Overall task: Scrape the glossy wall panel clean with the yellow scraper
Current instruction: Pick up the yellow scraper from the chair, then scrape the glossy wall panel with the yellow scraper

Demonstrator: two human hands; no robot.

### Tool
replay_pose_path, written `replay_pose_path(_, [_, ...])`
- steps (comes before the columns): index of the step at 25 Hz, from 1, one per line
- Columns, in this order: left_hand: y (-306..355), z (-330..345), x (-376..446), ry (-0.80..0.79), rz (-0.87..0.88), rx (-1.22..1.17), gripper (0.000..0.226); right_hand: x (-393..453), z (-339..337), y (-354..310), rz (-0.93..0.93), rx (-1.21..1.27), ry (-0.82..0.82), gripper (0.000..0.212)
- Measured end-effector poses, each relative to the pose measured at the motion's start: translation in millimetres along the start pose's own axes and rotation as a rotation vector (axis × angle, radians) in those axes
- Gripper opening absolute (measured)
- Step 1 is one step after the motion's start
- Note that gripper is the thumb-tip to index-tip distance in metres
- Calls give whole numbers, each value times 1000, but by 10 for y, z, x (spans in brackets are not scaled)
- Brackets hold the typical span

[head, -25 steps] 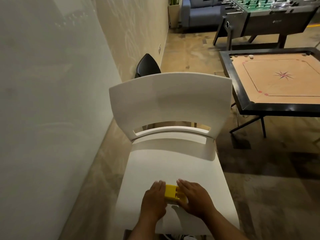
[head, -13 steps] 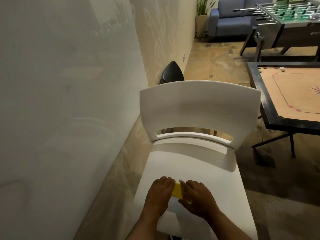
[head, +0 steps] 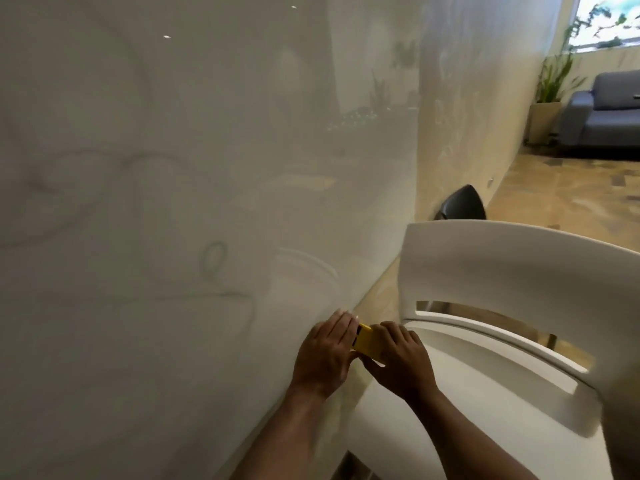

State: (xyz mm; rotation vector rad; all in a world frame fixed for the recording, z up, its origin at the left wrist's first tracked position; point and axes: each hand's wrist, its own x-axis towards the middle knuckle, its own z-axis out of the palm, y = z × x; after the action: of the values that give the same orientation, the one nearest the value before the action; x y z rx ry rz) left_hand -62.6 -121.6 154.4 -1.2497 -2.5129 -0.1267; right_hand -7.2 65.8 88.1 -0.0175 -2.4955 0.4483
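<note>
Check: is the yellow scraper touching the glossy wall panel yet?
Cannot tell. In the head view both hands hold the yellow scraper close to the glossy wall panel, but fingers hide its edge.

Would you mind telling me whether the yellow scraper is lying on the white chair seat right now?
No, both the left hand and right hand hold the yellow scraper up beside the glossy wall panel.

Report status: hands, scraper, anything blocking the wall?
Left hand and right hand both grip the scraper. Scraper near the wall panel; contact unclear. White chair close on the right.
</note>
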Motion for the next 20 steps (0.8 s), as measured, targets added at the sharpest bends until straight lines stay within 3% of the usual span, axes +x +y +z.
replay_pose_path(5, [-595,-819,-361,152,-153,218,69,694,-33,-951,-128,110,85,69])
replay_pose_path(10, [-964,-1385,-587,274,-156,440,66,1173,-80,-1635,19,209,184,62])
replay_pose_path(13, [-1174,-1798,-680,318,-167,566,69,1413,-133,-1956,114,337,266,69])
replay_pose_path(20, [-1530,-2480,-1104,542,-368,705,76,1594,-31,-2758,82,509,401,82])
